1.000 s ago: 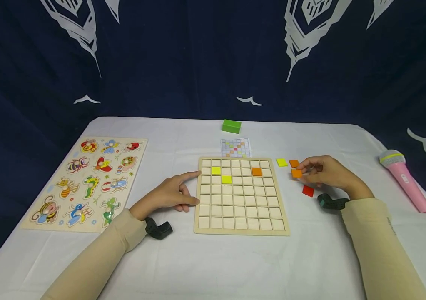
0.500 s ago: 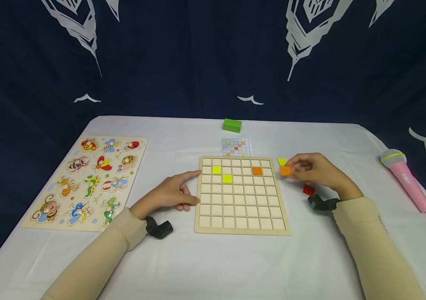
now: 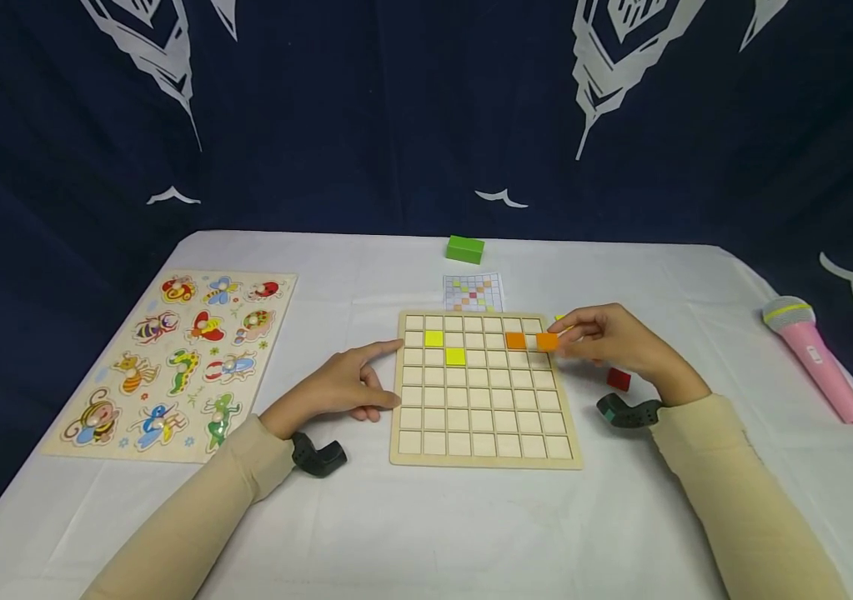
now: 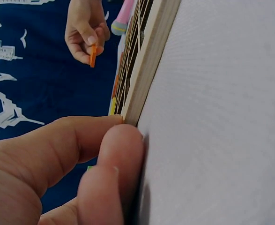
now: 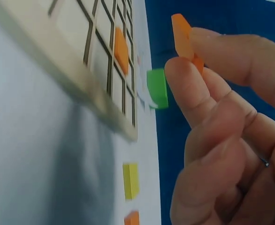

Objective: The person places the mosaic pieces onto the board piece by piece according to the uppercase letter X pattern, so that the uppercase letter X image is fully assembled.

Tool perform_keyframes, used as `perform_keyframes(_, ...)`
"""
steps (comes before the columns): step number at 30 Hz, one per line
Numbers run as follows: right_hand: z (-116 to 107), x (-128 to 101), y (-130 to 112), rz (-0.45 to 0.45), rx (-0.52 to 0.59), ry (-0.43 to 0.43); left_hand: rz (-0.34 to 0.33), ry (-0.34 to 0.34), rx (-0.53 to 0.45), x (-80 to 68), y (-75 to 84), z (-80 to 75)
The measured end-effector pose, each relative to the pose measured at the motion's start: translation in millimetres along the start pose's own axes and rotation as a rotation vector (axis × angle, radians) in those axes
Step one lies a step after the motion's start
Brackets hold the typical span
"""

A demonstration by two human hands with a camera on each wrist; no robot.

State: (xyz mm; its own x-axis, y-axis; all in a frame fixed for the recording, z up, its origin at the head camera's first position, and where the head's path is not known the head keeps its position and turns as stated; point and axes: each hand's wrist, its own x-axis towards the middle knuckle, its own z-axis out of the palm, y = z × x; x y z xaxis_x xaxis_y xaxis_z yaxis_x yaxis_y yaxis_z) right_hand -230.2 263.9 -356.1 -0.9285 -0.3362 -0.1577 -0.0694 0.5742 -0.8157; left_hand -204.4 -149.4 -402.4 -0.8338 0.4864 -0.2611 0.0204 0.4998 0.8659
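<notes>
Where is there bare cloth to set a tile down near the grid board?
Free: the wide strip in front of the grid board, and the patch between it and the insect puzzle. Crowded: the right edge, where the right hand pinches an orange tile near the red tile.

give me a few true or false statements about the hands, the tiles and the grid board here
1. The right hand pinches an orange tile. True.
2. Three yellow tiles sit in the grid board. False: two yellow tiles sit in it, plus one seated orange tile.
3. The left hand touches the board's left edge. True.
4. The red tile lies in a board cell. False: it lies on the table, right of the board.
5. The pink microphone is in the left hand. False: it lies alone on the table's right side.
</notes>
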Motion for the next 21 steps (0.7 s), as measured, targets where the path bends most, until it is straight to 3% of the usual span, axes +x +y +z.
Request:
perform_keyframes(15, 22.3, 12.0, -16.9, -0.114, -0.179, -0.06, -0.015, 0.002, -0.01, -0.4, 1.8, -1.0)
perform_keyframes(21, 31.4, 20.2, -20.1, -0.12, -0.158, -0.093, -0.012, -0.003, -0.01, -0.4, 0.9, -0.6)
